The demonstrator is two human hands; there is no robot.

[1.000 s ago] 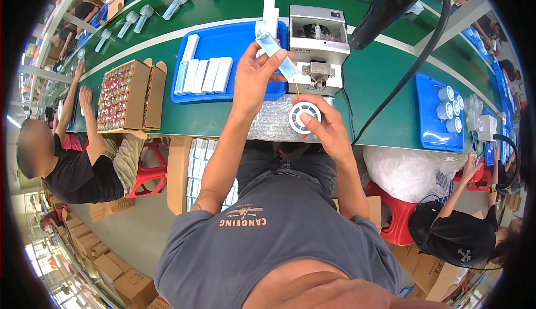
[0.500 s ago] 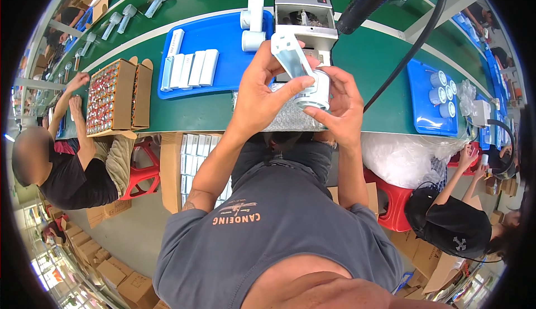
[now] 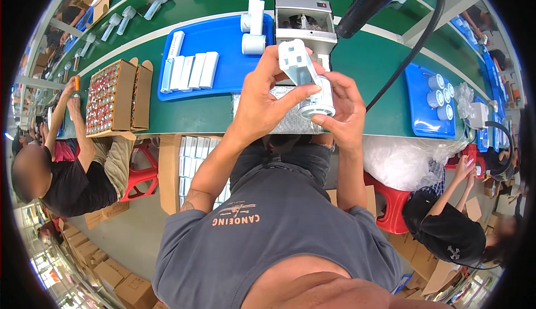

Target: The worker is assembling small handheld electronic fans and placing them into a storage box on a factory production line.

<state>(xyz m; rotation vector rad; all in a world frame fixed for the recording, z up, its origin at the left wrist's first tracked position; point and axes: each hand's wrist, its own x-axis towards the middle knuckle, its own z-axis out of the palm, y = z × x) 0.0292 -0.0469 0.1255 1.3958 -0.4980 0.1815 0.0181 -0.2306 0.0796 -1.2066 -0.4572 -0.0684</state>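
Note:
Between my hands is a pale blue-white plastic housing point(image 3: 324, 94) with a round drum-shaped head and a hollow handle. My left hand point(image 3: 262, 98) closes around the handle side, its thumb lying across toward the drum. My right hand point(image 3: 347, 103) grips the drum from the right, its thumb at the lower rim. Just beyond stands a grey metal machine point(image 3: 304, 34) with an open top bin of small parts. Similar housings point(image 3: 254, 44) sit at the right of a blue tray point(image 3: 218, 30), which also bears several pale rectangular covers point(image 3: 193, 72). Bubble wrap point(image 3: 287, 125) lies beneath my hands.
A black nozzle point(image 3: 368, 5) and cable hang over the green bench point(image 3: 379, 46). Left stands a carton of small round parts point(image 3: 110, 97); right, a blue tray with round housings point(image 3: 438, 96). Co-workers sit on both sides. More housings point(image 3: 160, 1) line the far strip.
Both hands have lowered slightly with the housing. It has turned, so the handle's end now points more toward me. At the left, a co-worker's hand now holds an orange object.

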